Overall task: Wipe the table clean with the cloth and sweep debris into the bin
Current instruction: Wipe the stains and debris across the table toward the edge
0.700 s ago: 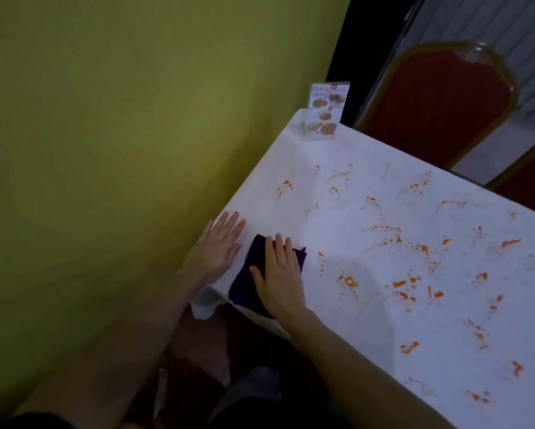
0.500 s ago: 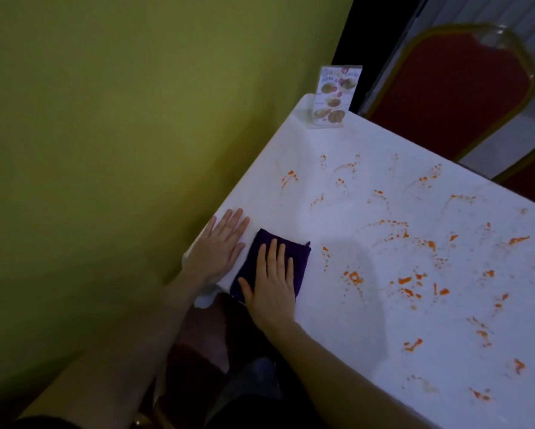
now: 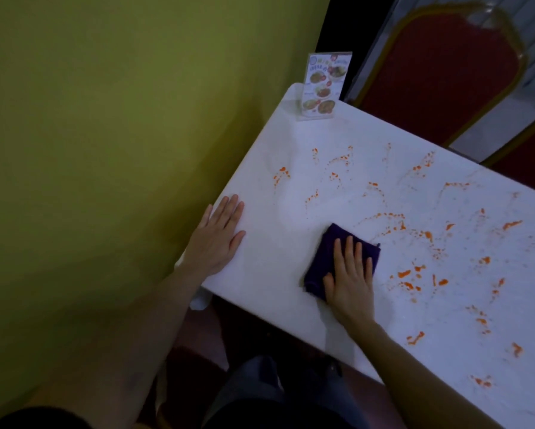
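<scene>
While the right hand (image 3: 351,281) is lying flat on the purple cloth (image 3: 331,258), its fingers are straight and together, pressing down rather than curling round the fabric; the grip is apart, nothing pinched. Cloth is folded into a rough square and sitting on the white surface (image 3: 275,274) near the front edge, with the palm covering its right half and the thumb resting on its lower left part. Cloth's far corner is touching the nearest of the orange smears (image 3: 421,233).

Left hand (image 3: 218,238) is resting flat at the surface's left front corner, fingers straight and close together, pointing away from the body, holding nothing (grip apart here too). It is lying well apart from the cloth, with bare white between the two.

Orange smears are spreading across most of the surface to the right of and beyond the cloth: streaks, blots and thin trails. The patch between the two hands is looking free of them.

At the far left corner a clear menu stand (image 3: 323,86) is standing upright, showing food pictures (text too small to read). Beyond the far edge a red chair (image 3: 439,75) with a gold frame is standing close to the surface. A yellow-green wall (image 3: 120,119) is running along the left side.
</scene>
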